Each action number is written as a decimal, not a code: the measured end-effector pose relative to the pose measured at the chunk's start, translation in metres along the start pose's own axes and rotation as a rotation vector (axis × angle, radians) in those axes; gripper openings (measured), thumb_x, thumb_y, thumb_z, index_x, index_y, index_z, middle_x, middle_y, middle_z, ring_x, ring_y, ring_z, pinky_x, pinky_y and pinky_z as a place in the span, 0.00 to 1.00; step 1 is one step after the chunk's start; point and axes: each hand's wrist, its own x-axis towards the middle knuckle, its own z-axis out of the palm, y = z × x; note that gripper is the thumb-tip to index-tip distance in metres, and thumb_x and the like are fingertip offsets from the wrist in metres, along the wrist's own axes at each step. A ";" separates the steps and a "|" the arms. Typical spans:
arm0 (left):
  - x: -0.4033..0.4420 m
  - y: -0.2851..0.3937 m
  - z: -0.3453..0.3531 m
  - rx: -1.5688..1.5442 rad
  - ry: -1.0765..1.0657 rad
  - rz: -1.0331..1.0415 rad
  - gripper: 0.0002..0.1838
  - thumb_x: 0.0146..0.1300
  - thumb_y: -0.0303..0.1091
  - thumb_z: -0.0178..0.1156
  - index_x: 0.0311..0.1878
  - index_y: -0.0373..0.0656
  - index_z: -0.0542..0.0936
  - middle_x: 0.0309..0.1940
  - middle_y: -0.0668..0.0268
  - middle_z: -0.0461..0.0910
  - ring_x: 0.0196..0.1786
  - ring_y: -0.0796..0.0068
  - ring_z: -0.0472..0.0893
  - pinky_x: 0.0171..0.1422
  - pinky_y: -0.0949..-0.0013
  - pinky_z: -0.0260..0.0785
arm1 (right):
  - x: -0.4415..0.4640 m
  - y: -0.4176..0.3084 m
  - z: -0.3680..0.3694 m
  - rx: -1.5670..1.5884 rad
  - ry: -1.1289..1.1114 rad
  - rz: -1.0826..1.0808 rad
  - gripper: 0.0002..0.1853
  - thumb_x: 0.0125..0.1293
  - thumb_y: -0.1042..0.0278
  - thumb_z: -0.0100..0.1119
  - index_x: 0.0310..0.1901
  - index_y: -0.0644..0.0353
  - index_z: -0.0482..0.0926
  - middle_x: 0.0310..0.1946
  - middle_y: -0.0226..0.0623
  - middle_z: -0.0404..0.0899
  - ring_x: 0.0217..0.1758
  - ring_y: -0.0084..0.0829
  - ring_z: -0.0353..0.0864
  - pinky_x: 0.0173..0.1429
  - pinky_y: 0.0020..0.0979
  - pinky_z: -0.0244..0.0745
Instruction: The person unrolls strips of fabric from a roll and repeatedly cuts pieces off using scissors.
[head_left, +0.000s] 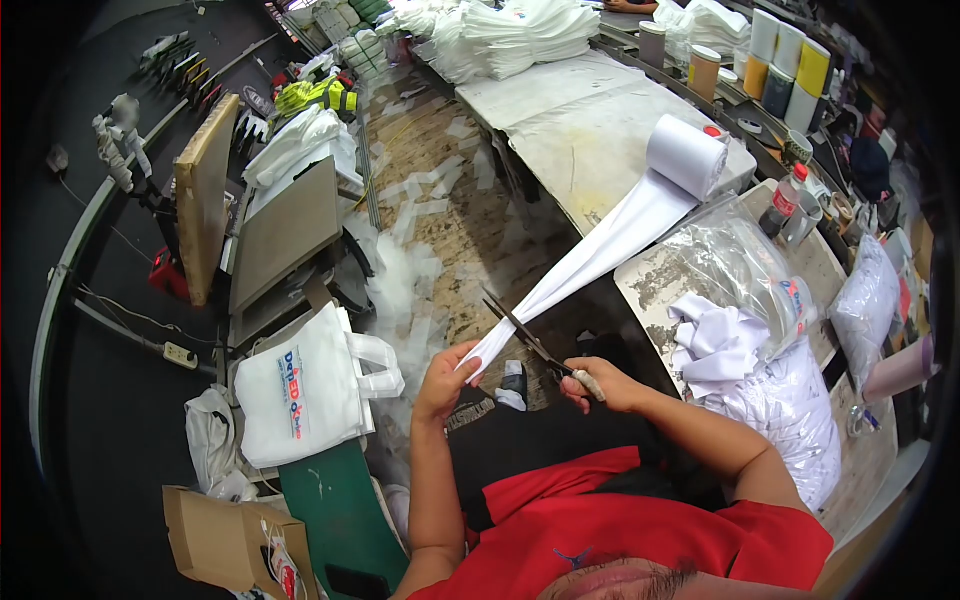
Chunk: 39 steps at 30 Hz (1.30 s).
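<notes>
My left hand (446, 384) is closed around the gathered end of a white fabric strip (585, 262). The strip stretches up and right to a thick white fabric roll (686, 158) lying on the pale table. In my right hand (600, 385) is a pair of scissors (540, 348), its handle wrapped in something whitish. The blades are apart and point up and left, crossing the strip a short way beyond my left hand. Whether they touch the fabric I cannot tell.
Printed white bags (300, 385) lie at left by an open cardboard box (235, 540). A long pale table (590, 125) carries stacked white bags (510, 35). At right are a cola bottle (783, 202) and a plastic-wrapped white bundle (785, 425). White scraps litter the floor (440, 230).
</notes>
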 end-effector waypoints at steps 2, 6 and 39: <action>0.000 0.000 0.000 -0.007 0.002 -0.002 0.24 0.69 0.37 0.63 0.61 0.29 0.76 0.34 0.71 0.78 0.30 0.86 0.70 0.36 0.81 0.62 | 0.000 0.000 0.000 -0.005 0.010 0.014 0.24 0.71 0.43 0.60 0.29 0.57 0.70 0.20 0.28 0.71 0.21 0.19 0.70 0.29 0.25 0.70; 0.003 -0.002 -0.002 -0.010 0.023 0.004 0.23 0.69 0.37 0.63 0.60 0.29 0.76 0.34 0.71 0.78 0.29 0.86 0.70 0.36 0.81 0.62 | 0.000 0.002 0.001 0.000 0.012 0.014 0.23 0.70 0.45 0.62 0.29 0.56 0.69 0.19 0.28 0.70 0.20 0.19 0.70 0.28 0.25 0.68; -0.001 -0.010 -0.007 -0.029 -0.002 -0.021 0.22 0.69 0.36 0.63 0.59 0.29 0.75 0.35 0.70 0.78 0.29 0.85 0.71 0.35 0.81 0.62 | 0.001 0.009 -0.008 -0.064 -0.121 -0.013 0.31 0.72 0.30 0.46 0.37 0.58 0.70 0.29 0.28 0.70 0.31 0.21 0.72 0.40 0.26 0.69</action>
